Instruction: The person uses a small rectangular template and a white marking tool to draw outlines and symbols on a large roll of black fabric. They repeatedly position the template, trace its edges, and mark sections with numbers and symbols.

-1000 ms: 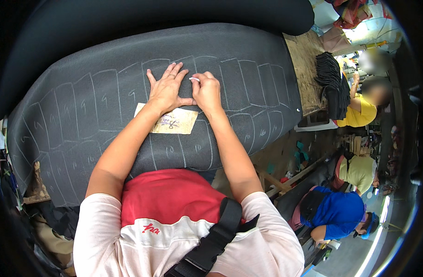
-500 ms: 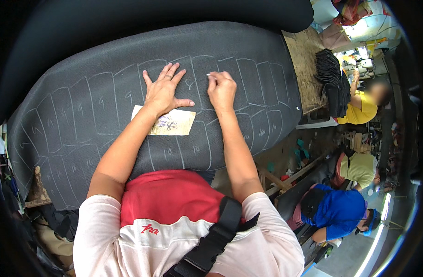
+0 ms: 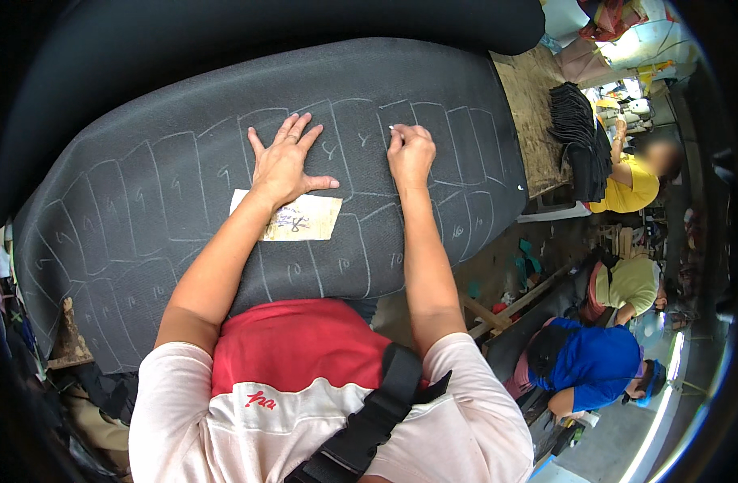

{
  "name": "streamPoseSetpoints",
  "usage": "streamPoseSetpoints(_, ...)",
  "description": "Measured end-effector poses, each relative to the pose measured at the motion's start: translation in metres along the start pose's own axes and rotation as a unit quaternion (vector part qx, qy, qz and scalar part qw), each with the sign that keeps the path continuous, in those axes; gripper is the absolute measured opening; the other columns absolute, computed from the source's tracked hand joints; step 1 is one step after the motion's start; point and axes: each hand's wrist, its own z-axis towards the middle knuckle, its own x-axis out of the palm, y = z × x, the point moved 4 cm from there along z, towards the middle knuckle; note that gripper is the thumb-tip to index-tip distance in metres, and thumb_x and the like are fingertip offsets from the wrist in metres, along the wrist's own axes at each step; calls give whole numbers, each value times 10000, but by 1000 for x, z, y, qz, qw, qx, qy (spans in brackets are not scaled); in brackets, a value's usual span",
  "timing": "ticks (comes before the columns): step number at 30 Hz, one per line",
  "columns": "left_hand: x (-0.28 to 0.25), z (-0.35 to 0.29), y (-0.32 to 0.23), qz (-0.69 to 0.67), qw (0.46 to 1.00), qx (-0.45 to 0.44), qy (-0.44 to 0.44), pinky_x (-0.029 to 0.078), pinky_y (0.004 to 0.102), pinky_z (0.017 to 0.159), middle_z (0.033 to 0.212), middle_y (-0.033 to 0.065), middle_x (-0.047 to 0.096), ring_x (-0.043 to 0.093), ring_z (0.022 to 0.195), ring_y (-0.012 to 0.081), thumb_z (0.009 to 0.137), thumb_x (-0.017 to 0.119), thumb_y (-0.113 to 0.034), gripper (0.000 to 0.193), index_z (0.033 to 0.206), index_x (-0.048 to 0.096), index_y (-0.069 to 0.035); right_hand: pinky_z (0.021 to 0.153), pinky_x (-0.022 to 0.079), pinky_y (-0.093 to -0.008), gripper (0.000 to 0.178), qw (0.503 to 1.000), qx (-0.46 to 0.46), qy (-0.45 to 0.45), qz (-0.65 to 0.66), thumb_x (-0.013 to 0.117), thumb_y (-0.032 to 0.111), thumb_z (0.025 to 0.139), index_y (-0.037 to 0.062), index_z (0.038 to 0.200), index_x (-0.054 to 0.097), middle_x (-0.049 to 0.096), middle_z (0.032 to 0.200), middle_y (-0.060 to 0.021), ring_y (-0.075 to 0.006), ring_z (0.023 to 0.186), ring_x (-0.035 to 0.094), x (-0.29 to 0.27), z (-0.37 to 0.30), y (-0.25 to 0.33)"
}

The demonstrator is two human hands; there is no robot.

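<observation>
Dark grey fabric (image 3: 224, 92) lies spread before me, covered with rows of panel outlines and marks in white chalk. My left hand (image 3: 286, 165) rests flat on it with fingers spread, a ring on one finger. Beneath the left wrist lies a worn, pale card (image 3: 316, 221) with handwriting; the forearm hides part of it. To the right, my right hand (image 3: 413, 157) pinches a small white piece of chalk (image 3: 392, 127), whose tip is at the fabric inside one outlined panel. A fresh chalk mark shows in the panel between my hands.
A thick black roll (image 3: 304, 28) runs along the far side. On the wooden tabletop (image 3: 530, 97) at right sits a stack of black cut pieces (image 3: 580, 145). A person in yellow (image 3: 634, 181), one in pale green (image 3: 630, 290) and one in blue (image 3: 594, 362) are beyond.
My right hand has moved one panel to the right with the chalk, and a new mark shows in the panel it left. My left hand stays in place.
</observation>
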Motion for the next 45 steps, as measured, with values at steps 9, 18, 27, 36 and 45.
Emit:
streamPoseSetpoints(9, 0, 1, 1, -6, 1000, 7, -1, 40, 690, 1046, 1459, 47, 324, 229, 1376, 224, 468, 781, -575, 1004, 1328, 466, -164, 663, 489, -412, 95, 1000, 9, 0, -28, 642, 47, 719, 15, 794, 692, 618, 745, -165, -340, 710, 607, -10, -8, -17)
streamPoseSetpoints(18, -8, 2, -4, 3, 1000, 14, 3, 47, 679, 1040, 1463, 68, 317, 238, 1374, 244, 475, 784, -568, 1004, 1327, 468, -141, 694, 498, -422, 72, 1000, -5, -8, -5, 628, 35, 728, 8, 777, 672, 600, 758, -177, -348, 746, 600, -29, 12, -74)
streamPoseSetpoints(27, -7, 2, -8, 20, 1000, 6, 13, 3, 679, 1043, 1469, 68, 298, 219, 1380, 235, 488, 777, -591, 999, 1318, 475, -127, 644, 498, -428, 84, 989, 82, -63, -108, 643, 88, 742, 36, 783, 693, 605, 729, -158, -348, 689, 609, -32, 23, -96)
streamPoseSetpoints(36, -7, 3, -8, 32, 999, 7, 18, 5, 679, 1044, 1474, 52, 286, 213, 1381, 233, 487, 776, -600, 1010, 1322, 469, -123, 685, 501, -424, 62, 990, 61, -31, -125, 631, 38, 712, 15, 755, 669, 588, 737, -169, -347, 734, 596, -52, 11, -137)
streamPoseSetpoints(45, -6, 1, -9, 30, 999, 14, 9, 29, 679, 1036, 1473, 56, 301, 224, 1380, 237, 465, 805, -543, 1004, 1321, 476, -133, 667, 513, -412, 73, 967, 155, -61, -192, 646, 108, 720, 79, 757, 701, 628, 763, -146, -331, 716, 628, -52, 37, -154)
